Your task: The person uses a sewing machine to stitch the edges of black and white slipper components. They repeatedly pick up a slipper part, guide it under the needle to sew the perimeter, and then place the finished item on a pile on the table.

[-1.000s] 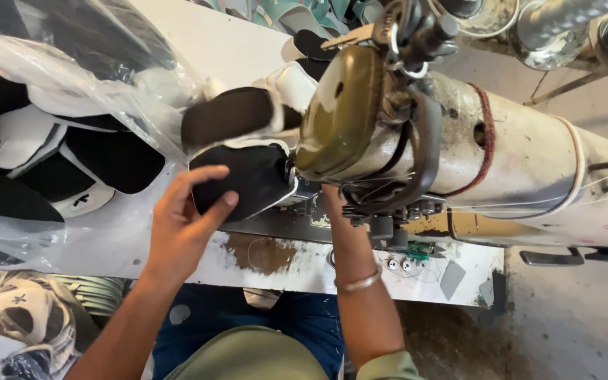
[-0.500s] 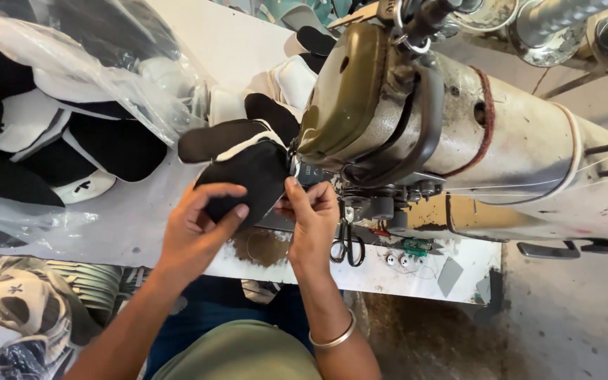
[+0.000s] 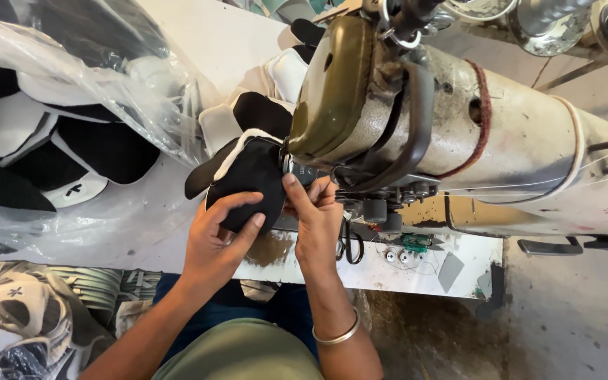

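Observation:
A black fabric shoe piece with white edging [image 3: 251, 176] lies on the white table [image 3: 177, 35] against the needle area of an old cream and olive sewing machine [image 3: 416, 119]. My left hand [image 3: 219, 229] grips its near edge, thumb on top. At the piece's right side, under the machine head, my right hand [image 3: 314, 214] pinches it with the fingers. The needle itself is hidden by the machine head. A silver bangle [image 3: 339, 334] sits on my right wrist.
A clear plastic bag [image 3: 72, 134] of black and white cut pieces fills the left. More white and black pieces [image 3: 276, 77] lie behind the machine head. Scissors [image 3: 350, 243] hang at the table's front edge. Another bag of pieces [image 3: 15, 317] sits at bottom left.
My right hand came up from below the table edge to the black piece. Both hands pushed the piece rightwards, close under the machine head.

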